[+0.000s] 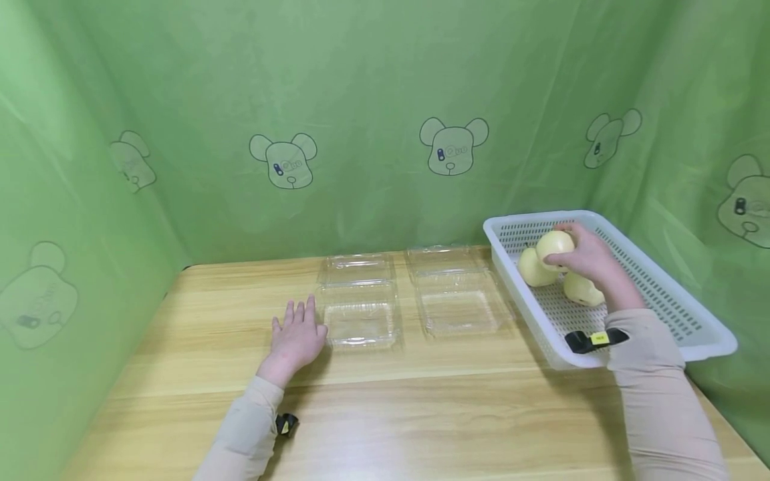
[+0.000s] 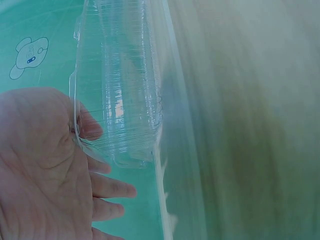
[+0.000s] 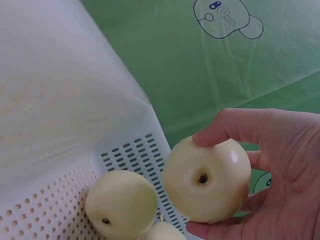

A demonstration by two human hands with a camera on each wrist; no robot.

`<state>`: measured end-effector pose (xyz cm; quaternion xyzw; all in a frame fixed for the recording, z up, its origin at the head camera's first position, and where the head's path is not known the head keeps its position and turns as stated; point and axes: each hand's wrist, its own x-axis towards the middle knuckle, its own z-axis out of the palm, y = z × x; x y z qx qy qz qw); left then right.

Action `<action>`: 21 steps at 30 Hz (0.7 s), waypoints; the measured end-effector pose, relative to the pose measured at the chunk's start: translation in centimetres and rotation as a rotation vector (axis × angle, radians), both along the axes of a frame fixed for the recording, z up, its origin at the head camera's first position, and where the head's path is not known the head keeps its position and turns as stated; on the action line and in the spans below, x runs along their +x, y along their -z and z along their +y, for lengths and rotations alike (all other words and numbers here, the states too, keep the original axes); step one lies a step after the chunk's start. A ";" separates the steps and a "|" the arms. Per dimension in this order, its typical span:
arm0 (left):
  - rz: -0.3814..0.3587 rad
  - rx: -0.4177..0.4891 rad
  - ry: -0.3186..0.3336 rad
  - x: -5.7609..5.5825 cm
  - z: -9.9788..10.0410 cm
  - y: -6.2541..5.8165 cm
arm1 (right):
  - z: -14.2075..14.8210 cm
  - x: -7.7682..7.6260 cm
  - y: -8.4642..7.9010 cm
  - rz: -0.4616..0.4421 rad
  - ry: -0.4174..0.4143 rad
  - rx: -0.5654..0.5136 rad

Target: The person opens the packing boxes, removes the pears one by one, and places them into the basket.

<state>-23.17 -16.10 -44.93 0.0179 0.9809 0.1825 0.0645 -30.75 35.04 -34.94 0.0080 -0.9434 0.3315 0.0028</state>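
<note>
My right hand (image 1: 588, 255) grips a pale yellow pear (image 1: 553, 248) between thumb and fingers, above the white perforated basket (image 1: 706, 347). Under it in the basket lie a second pear (image 1: 532, 270) and a third pear (image 1: 582, 291). In the right wrist view the held pear (image 3: 200, 185) shows its dark blossom end. My left hand (image 1: 296, 339) lies spread at the left side of a clear plastic clamshell box (image 1: 359, 326) with its lid folded back. Seen from the left wrist, the thumb is at the rim of the box (image 2: 117, 110) and the fingers are extended.
A second clear clamshell box (image 1: 460, 310), also with its lid back, stands between the first box and the basket. Everything rests on a wooden table (image 1: 385, 427). A green curtain (image 1: 373, 80) printed with bear heads closes off the back and sides.
</note>
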 end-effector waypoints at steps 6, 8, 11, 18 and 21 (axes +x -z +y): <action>-0.006 -0.002 -0.001 0.0 -0.1 0.0 | 0.1 -0.2 0.4 -0.038 -0.025 -0.016; -0.009 -0.005 -0.001 0.0 -0.1 0.0 | 0.1 -0.3 0.6 -0.047 -0.034 -0.031; -0.007 -0.009 -0.001 0.0 -0.1 0.0 | 0.3 -0.5 0.8 -0.059 -0.035 -0.043; -0.005 -0.022 0.001 0.0 0.0 -0.1 | 0.6 -0.5 1.1 -0.106 -0.041 -0.015; -0.009 -0.020 0.001 0.0 0.1 -0.1 | 0.6 -0.5 1.1 -0.110 -0.046 0.005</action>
